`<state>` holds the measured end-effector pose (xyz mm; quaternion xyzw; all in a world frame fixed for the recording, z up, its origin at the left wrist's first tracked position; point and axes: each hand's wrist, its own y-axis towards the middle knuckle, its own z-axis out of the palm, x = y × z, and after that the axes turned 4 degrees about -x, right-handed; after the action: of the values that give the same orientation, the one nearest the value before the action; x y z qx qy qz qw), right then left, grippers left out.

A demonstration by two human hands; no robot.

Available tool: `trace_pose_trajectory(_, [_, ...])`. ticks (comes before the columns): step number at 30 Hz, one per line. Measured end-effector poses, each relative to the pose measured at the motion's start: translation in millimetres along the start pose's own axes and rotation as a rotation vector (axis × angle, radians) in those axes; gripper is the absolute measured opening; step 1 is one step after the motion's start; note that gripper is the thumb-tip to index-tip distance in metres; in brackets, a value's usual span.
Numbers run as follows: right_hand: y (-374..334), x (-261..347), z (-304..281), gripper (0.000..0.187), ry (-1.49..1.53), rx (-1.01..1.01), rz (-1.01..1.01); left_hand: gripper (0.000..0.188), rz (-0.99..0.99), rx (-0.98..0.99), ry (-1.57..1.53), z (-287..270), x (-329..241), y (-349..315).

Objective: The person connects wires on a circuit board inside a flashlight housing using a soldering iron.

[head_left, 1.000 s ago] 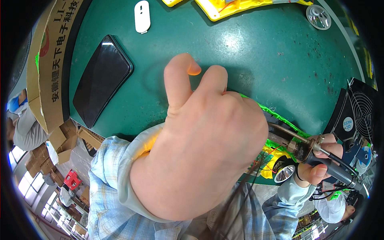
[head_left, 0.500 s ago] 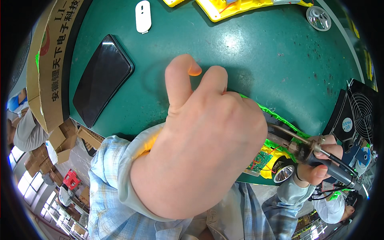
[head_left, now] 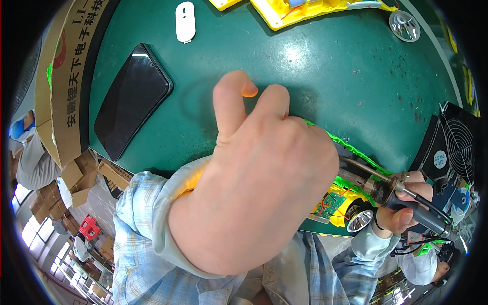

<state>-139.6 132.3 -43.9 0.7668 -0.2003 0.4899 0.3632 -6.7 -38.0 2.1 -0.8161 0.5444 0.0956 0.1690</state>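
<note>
My left hand [head_left: 259,168], seen from the back, fills the middle of the view. Two of its fingers curl above the table; the rest bend down out of sight, so whatever they pinch is hidden. My right hand [head_left: 398,219] grips a soldering iron [head_left: 423,215] with a thin metal tube alongside its shaft. The iron's tip disappears behind my left hand. Under both lies a lamp housing [head_left: 351,146], yellow with a bright green edge and partly covered by my hand. It holds a green circuit board [head_left: 333,206] with red wires and a round silver reflector [head_left: 360,221].
A black phone [head_left: 133,101] and a white oval piece [head_left: 185,21] lie left on the green table [head_left: 325,61]. Yellow housings [head_left: 284,16] and a loose reflector [head_left: 404,26] sit at the far side. A cardboard box [head_left: 66,86] borders the left, a black fan [head_left: 457,132] the right.
Both hands and the soldering iron keep almost the same position. The whole view has shifted very slightly.
</note>
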Motion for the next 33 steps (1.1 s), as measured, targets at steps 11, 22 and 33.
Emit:
trace_pose_trajectory(11, [-0.7,-0.2,2.3,0.047,0.017,-0.021,0.011,0.004,-0.009,-0.012,-0.011,-0.6,2.8,-1.1])
trace_pose_trajectory(22, [1.8,-0.8,1.3,0.042,0.019,-0.118,-0.033,0.003,-0.097,-0.058,0.045,-8.2,-3.8,-14.5])
trace_pose_trajectory(33, [0.8,2.0,-4.9,0.039,0.067,-0.052,0.014,0.018,-0.133,-0.278,-0.189,2.4,-15.5,-41.6])
